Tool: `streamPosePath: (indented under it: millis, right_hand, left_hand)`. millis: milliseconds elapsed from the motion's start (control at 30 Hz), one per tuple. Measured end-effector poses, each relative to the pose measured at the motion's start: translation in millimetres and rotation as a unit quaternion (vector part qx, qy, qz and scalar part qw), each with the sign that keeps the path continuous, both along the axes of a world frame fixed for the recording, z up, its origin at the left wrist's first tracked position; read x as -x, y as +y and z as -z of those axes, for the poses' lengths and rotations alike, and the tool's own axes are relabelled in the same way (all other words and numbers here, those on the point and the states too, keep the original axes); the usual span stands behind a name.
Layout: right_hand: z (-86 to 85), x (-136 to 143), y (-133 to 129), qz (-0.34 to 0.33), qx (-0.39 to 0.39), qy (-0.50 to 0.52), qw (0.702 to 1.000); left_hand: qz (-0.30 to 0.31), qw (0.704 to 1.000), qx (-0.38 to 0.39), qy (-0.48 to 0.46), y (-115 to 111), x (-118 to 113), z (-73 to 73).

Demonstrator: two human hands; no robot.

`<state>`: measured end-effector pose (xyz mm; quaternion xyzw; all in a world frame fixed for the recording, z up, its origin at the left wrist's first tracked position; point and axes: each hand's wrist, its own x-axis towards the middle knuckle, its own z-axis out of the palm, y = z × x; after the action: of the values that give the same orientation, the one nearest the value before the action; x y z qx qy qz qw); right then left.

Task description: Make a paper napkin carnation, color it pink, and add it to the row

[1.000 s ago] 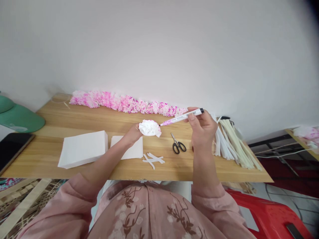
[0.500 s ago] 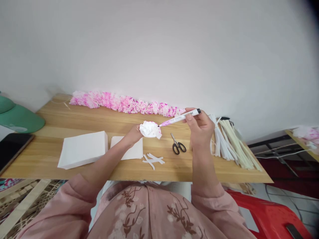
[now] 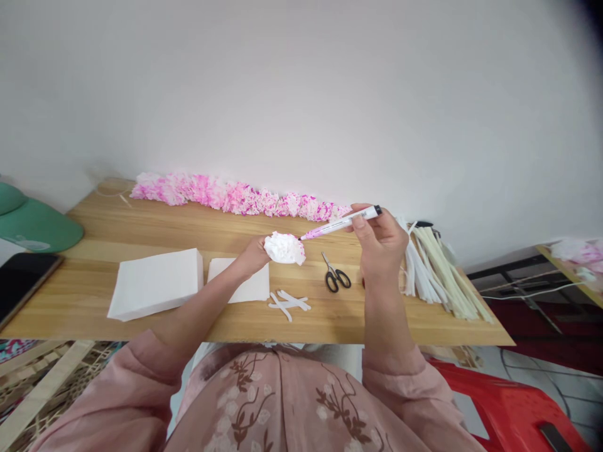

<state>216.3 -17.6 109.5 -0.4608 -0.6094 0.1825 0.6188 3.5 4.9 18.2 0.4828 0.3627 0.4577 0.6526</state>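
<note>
My left hand [image 3: 255,255] is closed on a white crumpled paper flower [image 3: 284,248] with pink marks along its right edge. Most of those fingers are hidden behind the flower. In my right hand [image 3: 382,242] is a white marker pen [image 3: 342,223] with a black end, pinched between thumb and fingers. Its tip touches or nearly touches the flower's right edge. Below the pen lie small black-handled scissors [image 3: 335,276]. Short white strips [image 3: 289,304] lie crossed in front of the flower. A flat stack of white paper [image 3: 247,287] lies under my left forearm.
A thick white paper stack [image 3: 155,282] sits to the left on the wooden table [image 3: 164,235]. Pink and white paper flowers [image 3: 235,196] line the wall. Bundled white and cream strips [image 3: 438,273] lie right. A green cap [image 3: 40,220] and a phone [image 3: 26,282] are far left.
My right hand has shifted very slightly to the right, while the pen tip stays at the flower's edge. The flower is turned or tilted a little in my left hand.
</note>
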Motion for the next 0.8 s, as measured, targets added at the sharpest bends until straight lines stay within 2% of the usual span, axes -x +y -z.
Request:
streamPosePath:
  millis: [400, 633, 800]
  right_hand:
    - [4.0, 2.1, 3.7, -0.035, 0.011, 0.006, 0.999]
    - [-0.5, 1.9, 1.5, -0.010, -0.004, 0.006, 1.000]
    - [-0.9, 4.3, 1.6, -0.019, -0.010, 0.011, 1.000]
  left_hand:
    - [0.010, 1.000, -0.006, -0.001, -0.4, -1.4, -0.9]
    - [0.006, 1.000, -0.012, 0.003, 0.3, -1.7, -0.7]
    - [0.005, 1.000, -0.012, 0.006, 0.8, -1.5, 0.1]
